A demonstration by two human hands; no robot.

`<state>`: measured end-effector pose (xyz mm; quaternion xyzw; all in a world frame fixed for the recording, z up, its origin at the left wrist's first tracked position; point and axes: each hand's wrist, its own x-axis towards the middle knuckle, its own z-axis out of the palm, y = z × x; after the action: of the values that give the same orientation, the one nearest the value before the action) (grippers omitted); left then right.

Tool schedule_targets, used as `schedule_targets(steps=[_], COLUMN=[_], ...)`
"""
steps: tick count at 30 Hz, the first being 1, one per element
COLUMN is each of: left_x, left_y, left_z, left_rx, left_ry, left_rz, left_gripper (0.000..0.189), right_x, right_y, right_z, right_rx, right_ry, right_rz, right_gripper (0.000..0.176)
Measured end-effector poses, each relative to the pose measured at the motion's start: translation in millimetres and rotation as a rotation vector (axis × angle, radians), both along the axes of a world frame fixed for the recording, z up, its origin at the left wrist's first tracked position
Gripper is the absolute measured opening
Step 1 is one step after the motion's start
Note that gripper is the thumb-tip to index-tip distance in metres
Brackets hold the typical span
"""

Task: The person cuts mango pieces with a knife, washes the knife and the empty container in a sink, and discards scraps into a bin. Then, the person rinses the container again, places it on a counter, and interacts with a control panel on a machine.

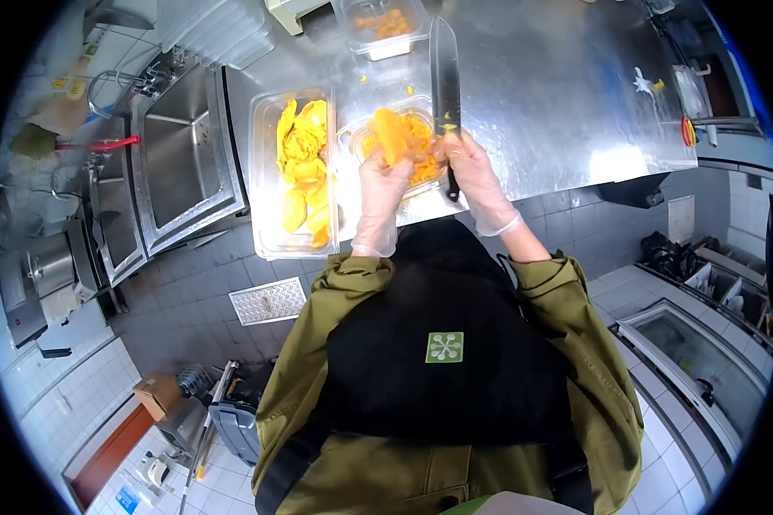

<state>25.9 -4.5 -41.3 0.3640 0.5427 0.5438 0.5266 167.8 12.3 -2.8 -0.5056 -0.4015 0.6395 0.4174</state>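
a steel counter (558, 94) fills the top of the view, with a sink (180, 154) sunk in at its left end. just right of the sink lies a long clear tray (259, 197), holding a heap of yellow-orange skins and scraped pieces (305, 167). beside it, under the hands, sits a smaller clear tub (349, 139) with cut fruit chunks (421, 159) in it. a third tub (386, 50) stands further back, also with a few chunks.

the gloved right hand (474, 176) is wrapped round the handle of a broad knife (444, 73), blade pointing away and raised above the counter. the gloved left hand (382, 184) pinches a mango piece (391, 136) upright over the smaller tub.

this looks like the cutting step, flesh coming off into the tub. the next cut calls for bringing the blade down to the piece while keeping the left fingertips out of the edge's path, and keeping the fruit over the tub so the chunks fall inside.
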Motion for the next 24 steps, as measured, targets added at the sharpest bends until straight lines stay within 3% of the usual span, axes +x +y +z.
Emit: schedule_targets(steps=[2, 5, 6, 8, 11, 14, 17, 20, 21, 24], left_x=[2, -6, -6, -3, -8, -6, -3, -17, -20, -23], left_y=[0, 1, 2, 2, -6, -3, -1, 1, 0, 0], left_z=[12, -2, 4, 24, 9, 15, 26, 37, 32, 22], left_rx=[-0.091, 0.03, -0.019, -0.121, 0.023, -0.106, -0.132, -0.34, -0.376, -0.433], left_ry=[-0.174, 0.21, 0.341, 0.597, 0.244, -0.301, -0.432, -0.624, -0.633, -0.623], left_rz=[0.015, -0.05, -0.075, -0.125, -0.176, -0.045, 0.037, -0.158, -0.13, -0.066], left_gripper=[0.017, 0.017, 0.019, 0.024, 0.032, 0.029, 0.027, 0.031, 0.032, 0.036], right_x=[-13, -23, -20, -27, -23, -20, -19, -11, -9, -7], right_y=[-1, -3, -3, -2, -1, 1, 1, 3, 4, 7], right_z=[3, -2, -4, -4, -8, -10, -13, -14, -14, -10], right_rx=[-0.044, -0.044, 0.026, -0.027, -0.082, -0.089, -0.071, -0.091, -0.106, 0.369], right_ry=[0.104, 0.204, 0.2, 0.201, 0.23, 0.228, 0.21, 0.087, 0.029, -0.435], right_rz=[0.011, -0.007, 0.064, -0.011, -0.021, -0.005, 0.027, 0.097, 0.124, 0.014], right_gripper=[0.021, 0.022, 0.022, 0.022, 0.023, 0.024, 0.024, 0.026, 0.027, 0.026])
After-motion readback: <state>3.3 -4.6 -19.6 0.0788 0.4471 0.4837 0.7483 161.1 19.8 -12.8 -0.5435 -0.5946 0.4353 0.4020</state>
